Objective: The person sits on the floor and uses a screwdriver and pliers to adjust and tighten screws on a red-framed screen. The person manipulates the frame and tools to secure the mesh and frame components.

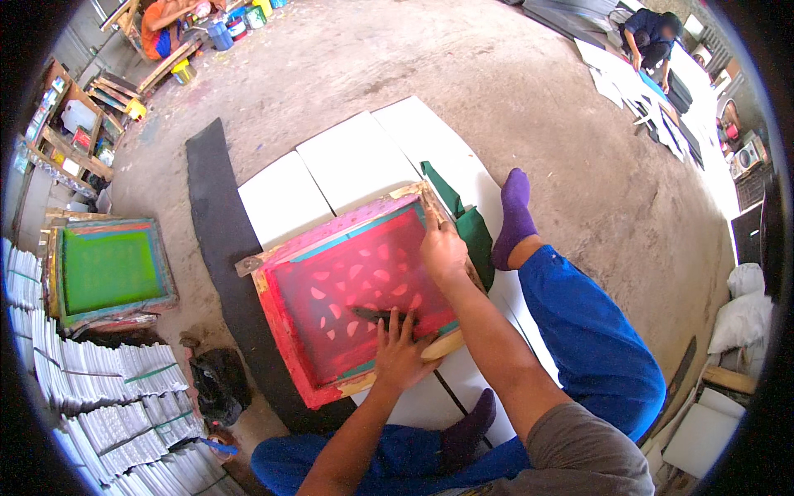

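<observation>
On concrete floor (463,74), white boards (347,161), red screen frame (289,331), stacked sheets (124,413).

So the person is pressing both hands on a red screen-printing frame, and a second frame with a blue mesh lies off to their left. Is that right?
Nearly. The head view shows both hands, left hand and right hand, on the red screen frame. But the second frame lying off to their left has a green mesh, not a blue one.
</observation>
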`<action>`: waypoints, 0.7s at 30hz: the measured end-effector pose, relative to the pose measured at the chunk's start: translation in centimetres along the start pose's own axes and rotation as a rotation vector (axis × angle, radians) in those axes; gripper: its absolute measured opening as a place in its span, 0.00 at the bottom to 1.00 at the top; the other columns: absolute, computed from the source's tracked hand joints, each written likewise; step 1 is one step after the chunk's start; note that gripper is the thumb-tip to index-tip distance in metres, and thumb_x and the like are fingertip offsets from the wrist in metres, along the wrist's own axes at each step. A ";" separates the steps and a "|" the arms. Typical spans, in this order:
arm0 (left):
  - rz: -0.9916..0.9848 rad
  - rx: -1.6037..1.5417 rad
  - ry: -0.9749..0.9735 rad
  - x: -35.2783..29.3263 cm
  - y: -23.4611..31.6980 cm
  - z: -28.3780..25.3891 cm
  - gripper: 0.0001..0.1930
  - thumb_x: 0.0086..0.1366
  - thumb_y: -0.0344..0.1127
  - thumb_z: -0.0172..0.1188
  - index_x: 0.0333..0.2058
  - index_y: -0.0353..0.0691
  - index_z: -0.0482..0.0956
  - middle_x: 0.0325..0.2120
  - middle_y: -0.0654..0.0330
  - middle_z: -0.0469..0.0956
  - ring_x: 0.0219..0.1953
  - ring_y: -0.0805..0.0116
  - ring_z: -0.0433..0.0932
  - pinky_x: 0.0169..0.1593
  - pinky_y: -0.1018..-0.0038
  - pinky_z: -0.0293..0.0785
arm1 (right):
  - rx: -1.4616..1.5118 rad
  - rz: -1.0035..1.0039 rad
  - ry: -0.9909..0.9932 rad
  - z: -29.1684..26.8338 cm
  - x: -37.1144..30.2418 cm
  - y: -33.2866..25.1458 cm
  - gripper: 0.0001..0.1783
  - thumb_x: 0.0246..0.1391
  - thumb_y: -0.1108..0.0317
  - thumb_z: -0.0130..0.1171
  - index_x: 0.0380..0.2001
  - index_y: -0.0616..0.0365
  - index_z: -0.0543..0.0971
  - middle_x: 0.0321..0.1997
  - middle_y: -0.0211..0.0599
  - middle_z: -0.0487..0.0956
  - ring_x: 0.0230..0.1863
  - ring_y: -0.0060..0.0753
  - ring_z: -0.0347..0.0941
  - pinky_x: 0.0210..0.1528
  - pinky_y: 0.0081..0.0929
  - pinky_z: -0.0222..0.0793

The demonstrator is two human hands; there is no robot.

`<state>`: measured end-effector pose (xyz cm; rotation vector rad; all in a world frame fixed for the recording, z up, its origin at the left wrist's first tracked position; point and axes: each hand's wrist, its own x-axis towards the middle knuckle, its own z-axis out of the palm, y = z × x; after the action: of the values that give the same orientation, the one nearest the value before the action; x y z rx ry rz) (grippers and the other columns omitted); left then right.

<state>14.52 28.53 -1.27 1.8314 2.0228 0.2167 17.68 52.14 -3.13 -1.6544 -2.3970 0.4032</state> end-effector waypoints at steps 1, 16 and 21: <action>0.001 0.002 0.007 0.0 0.0 0.1 0.29 0.55 0.64 0.65 0.55 0.67 0.82 0.72 0.51 0.53 0.75 0.39 0.42 0.72 0.36 0.40 | 0.077 0.045 -0.036 -0.8 0.3 -0.2 0.24 0.60 0.67 0.54 0.60 0.55 0.72 0.42 0.60 0.82 0.42 0.58 0.82 0.39 0.51 0.80; -0.011 0.011 0.046 0.1 -0.2 0.9 0.29 0.53 0.64 0.66 0.54 0.68 0.83 0.71 0.52 0.56 0.75 0.40 0.43 0.72 0.36 0.40 | 0.320 0.008 0.172 0.4 0.8 0.6 0.20 0.63 0.66 0.54 0.58 0.49 0.79 0.37 0.55 0.83 0.34 0.57 0.82 0.37 0.47 0.78; -0.025 0.011 0.064 -0.7 -0.5 0.7 0.29 0.53 0.64 0.66 0.53 0.67 0.83 0.71 0.51 0.57 0.75 0.41 0.43 0.72 0.37 0.41 | 1.398 0.558 -0.200 0.4 1.7 0.2 0.20 0.67 0.65 0.53 0.60 0.52 0.78 0.25 0.29 0.77 0.17 0.15 0.61 0.20 0.17 0.59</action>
<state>14.40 27.67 -1.95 1.8268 2.0924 0.2606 17.12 53.74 -3.54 -1.4069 -0.9703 1.8119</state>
